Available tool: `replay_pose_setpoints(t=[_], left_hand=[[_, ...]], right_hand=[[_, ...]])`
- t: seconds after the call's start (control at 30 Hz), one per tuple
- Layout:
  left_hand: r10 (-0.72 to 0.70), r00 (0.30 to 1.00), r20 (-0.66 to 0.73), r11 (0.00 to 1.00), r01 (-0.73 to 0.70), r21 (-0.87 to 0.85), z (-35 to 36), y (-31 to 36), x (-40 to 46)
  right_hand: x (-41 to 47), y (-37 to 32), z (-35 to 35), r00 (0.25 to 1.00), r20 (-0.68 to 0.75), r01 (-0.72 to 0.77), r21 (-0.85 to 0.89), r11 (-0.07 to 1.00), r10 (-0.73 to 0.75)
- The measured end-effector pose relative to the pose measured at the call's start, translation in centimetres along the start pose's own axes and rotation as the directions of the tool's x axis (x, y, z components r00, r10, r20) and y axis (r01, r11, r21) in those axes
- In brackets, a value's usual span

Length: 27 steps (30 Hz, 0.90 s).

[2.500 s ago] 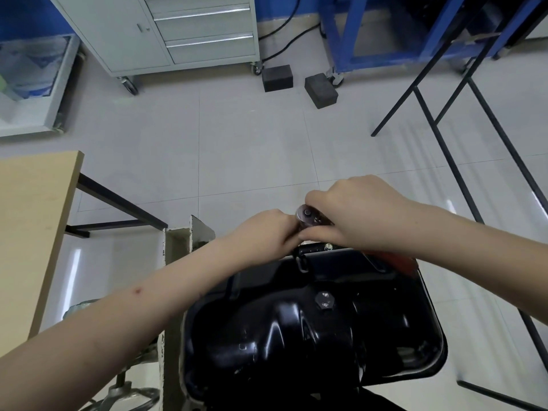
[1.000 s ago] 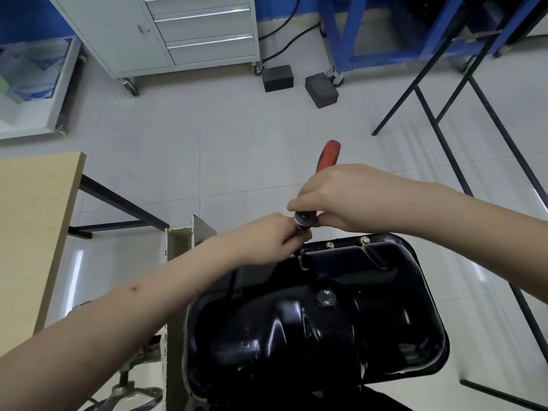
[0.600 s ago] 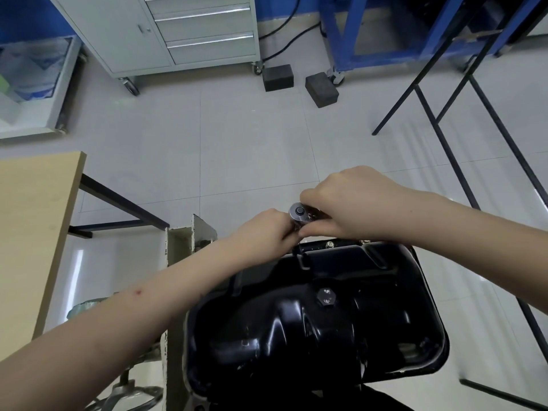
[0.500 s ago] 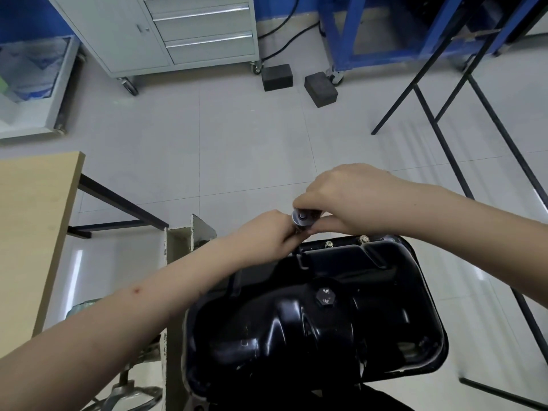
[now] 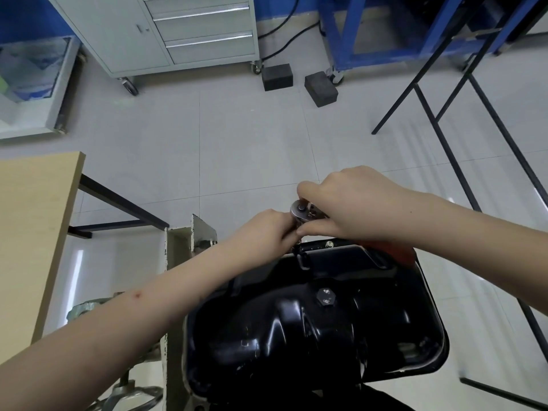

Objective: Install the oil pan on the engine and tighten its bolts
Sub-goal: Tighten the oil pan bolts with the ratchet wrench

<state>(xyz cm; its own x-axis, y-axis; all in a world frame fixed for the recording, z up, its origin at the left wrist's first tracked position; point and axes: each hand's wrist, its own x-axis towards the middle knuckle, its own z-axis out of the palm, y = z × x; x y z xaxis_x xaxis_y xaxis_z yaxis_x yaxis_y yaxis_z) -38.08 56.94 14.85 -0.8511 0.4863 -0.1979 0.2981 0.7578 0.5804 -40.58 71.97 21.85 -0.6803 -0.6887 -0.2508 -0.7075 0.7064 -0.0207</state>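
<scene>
The glossy black oil pan (image 5: 320, 327) sits on the engine below me, a hex drain plug (image 5: 325, 297) on its top face. A ratchet wrench with a silver round head (image 5: 300, 209) stands over the pan's far flange. My right hand (image 5: 353, 203) grips the wrench near its head; the red handle (image 5: 388, 251) pokes out under my wrist, pointing right and toward me. My left hand (image 5: 267, 232) holds the socket stem just below the head. A flange bolt (image 5: 328, 244) shows on the far rim.
A cream metal stand upright (image 5: 178, 256) rises left of the pan. A wooden tabletop (image 5: 32, 232) lies at the left. Black frame legs (image 5: 444, 126) cross the floor at right. A grey drawer cabinet (image 5: 184, 31) and two black blocks (image 5: 299, 80) stand far back.
The red handle pointed away from me a second ago; it has swung round to the right and toward me under my right wrist. My left hand stayed at the socket.
</scene>
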Motion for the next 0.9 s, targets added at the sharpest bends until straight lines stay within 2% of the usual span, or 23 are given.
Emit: replay_pose_setpoints(t=[0.27,0.43,0.57,0.7,0.83,0.9], left_hand=[[0.108,0.985,0.132,0.993,-0.113,0.034,-0.5,0.1,0.1],[0.034,0.99,0.138,0.999,-0.034,-0.002,-0.8,0.3,0.0],[0.006,0.993,0.122,0.997,-0.015,0.076,-0.3,0.2,0.4],[0.053,0.989,0.141,0.997,-0.061,0.05,-0.5,0.1,0.4],[0.067,0.97,0.233,0.998,-0.068,-0.003,-0.8,-0.1,0.9],[0.059,0.962,0.266,0.998,-0.056,-0.019,-0.9,-0.2,0.9]], right_hand=[[0.4,0.9,-0.7,0.967,0.042,0.25,0.031,0.968,-0.251],[0.5,0.5,-0.8,0.993,0.063,0.107,-0.04,0.993,-0.105],[0.1,0.0,-0.5,0.998,0.046,0.044,-0.04,0.998,-0.042],[0.3,0.6,-0.6,0.991,0.059,0.126,-0.023,0.992,-0.124],[0.6,1.3,-0.8,0.965,0.085,0.248,0.025,0.968,-0.249],[0.8,1.3,-0.9,0.96,0.094,0.263,0.024,0.964,-0.264]])
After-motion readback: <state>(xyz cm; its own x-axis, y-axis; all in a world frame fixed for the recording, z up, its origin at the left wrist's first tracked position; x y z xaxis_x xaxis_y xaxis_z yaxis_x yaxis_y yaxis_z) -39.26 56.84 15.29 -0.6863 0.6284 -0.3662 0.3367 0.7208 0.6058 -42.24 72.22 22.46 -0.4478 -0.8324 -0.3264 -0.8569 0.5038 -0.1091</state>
